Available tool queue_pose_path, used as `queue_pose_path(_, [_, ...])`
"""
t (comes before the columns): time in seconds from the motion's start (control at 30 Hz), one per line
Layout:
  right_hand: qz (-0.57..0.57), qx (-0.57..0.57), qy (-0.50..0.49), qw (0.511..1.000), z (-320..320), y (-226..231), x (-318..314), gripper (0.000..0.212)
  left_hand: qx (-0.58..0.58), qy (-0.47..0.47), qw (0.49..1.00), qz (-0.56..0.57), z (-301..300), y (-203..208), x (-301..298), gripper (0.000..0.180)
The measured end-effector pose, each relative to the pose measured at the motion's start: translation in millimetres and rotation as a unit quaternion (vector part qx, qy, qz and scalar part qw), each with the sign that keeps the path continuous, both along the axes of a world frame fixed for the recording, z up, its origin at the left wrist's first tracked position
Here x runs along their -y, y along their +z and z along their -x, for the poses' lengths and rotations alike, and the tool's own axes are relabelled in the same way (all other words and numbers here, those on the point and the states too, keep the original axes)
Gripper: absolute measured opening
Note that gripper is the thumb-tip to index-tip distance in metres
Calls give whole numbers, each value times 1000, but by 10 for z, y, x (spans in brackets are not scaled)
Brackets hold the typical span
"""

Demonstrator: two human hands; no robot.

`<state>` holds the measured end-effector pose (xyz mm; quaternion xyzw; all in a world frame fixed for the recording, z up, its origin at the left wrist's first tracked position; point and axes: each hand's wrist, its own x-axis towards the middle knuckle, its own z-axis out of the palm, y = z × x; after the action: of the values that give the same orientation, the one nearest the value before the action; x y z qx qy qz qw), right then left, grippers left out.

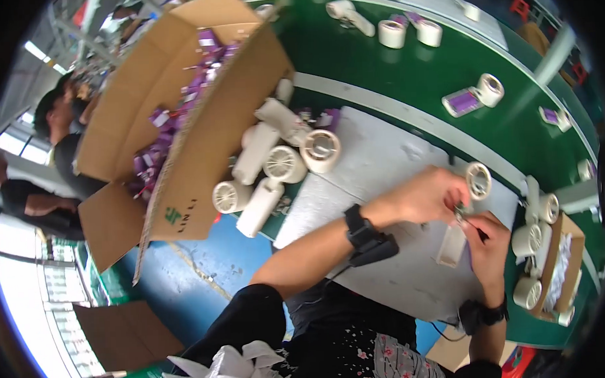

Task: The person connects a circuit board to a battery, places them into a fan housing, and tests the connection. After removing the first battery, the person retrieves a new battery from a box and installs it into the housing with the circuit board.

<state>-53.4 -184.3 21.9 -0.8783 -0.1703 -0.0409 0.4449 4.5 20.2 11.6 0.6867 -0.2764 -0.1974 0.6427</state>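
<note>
Working over the grey pad (382, 166) on the desk (392, 72), the person has both hands closed in on one cream handheld fan (468, 206). Left hand (419, 197) grips it near the neck, just under the round head; the fan's handle points down toward the pad. Right hand (486, 246) comes up from below, fingers pinched narrow on something small and dark at the fan body, maybe a tool or a little part, too blurred to call. Left fingers wrapped tight around the fan, not spread at all.

To do this step well, I'd judge: keep the left grip firm and low on the neck so the head does not wobble, rest the handle end on the pad for support, and let the right fingertips do only the fine work, square to the body, no twisting.

Around them: a heap of cream fans (275, 166) lies at the pad's far left corner, touching the side of a tipped cardboard box (181, 146) full of purple packets (161, 144). A small carton (565, 260) to the right holds more fans, just beside the right hand. Single fans with purple packets sit spaced along the green belt (405, 72) beyond. Black wrist devices on both forearms. Other people stand well off to the left.
</note>
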Motion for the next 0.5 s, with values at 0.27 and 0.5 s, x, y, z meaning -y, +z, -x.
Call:
queue_pose_path(0.27, [0, 8, -1, 1000, 74, -89, 34, 7, 119, 34, 992, -33, 36, -26, 130, 33])
queue_pose_path(0.5, [56, 48, 14, 997, -10, -138, 60, 10, 165, 40, 984, -56, 56, 7, 150, 27])
